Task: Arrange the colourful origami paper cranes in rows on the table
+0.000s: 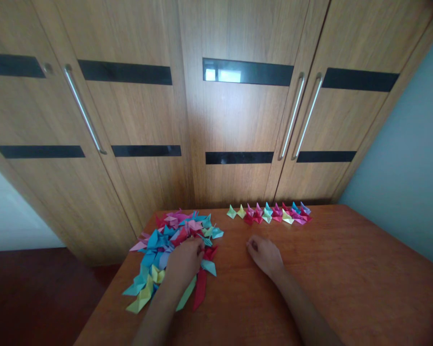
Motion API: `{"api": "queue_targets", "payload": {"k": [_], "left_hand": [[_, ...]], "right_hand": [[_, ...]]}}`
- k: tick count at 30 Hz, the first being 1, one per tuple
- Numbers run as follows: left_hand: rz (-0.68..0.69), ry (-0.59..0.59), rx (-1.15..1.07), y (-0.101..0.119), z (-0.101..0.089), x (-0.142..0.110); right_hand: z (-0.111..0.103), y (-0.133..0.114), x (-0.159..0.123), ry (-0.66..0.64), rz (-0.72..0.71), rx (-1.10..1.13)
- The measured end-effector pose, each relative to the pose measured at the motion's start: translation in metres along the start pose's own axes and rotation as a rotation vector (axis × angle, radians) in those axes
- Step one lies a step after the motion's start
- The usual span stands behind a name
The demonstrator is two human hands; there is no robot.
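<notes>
My left hand [186, 260] reaches into a loose pile of folded origami paper pieces [152, 241] in blue, pink, red, yellow and green. Its fingers are curled down among the papers, so what they pinch, if anything, is hidden. A teal paper piece [206, 241] lies right beside those fingertips. To the right, my right hand [265, 255] rests on the table, fingers folded in, with no paper showing in it. Beyond it, by the table's back edge, several pointed origami pieces [267, 214] stand lined up in rows, in red, pink, yellow, pale green and blue.
The brown wooden table [350, 269] meets a wooden wardrobe [238, 120] with metal handles [291, 117] and dark strips. A pale wall [407, 163] is on the right. On the left, the table edge drops to a dark red floor [39, 293].
</notes>
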State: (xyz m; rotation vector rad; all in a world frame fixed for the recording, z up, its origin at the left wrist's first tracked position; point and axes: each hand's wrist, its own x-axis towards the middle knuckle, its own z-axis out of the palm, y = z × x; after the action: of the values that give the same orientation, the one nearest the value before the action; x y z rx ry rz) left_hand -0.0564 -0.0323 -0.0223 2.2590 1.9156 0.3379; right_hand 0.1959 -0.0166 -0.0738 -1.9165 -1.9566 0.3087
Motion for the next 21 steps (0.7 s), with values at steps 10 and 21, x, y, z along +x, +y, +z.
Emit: {"api": "queue_targets", "payload": {"k": [10,21], "left_hand": [[0.205,0.134,-0.39,0.008,-0.01,0.002],[0.222,0.253,-0.556,0.034,0.019,0.0]], "right_hand": [[0.001,-0.005,-0.002,-0.095,-0.222,0.564],[-0.008,-0.018,-0.009,-0.212,-0.258,1.012]]}}
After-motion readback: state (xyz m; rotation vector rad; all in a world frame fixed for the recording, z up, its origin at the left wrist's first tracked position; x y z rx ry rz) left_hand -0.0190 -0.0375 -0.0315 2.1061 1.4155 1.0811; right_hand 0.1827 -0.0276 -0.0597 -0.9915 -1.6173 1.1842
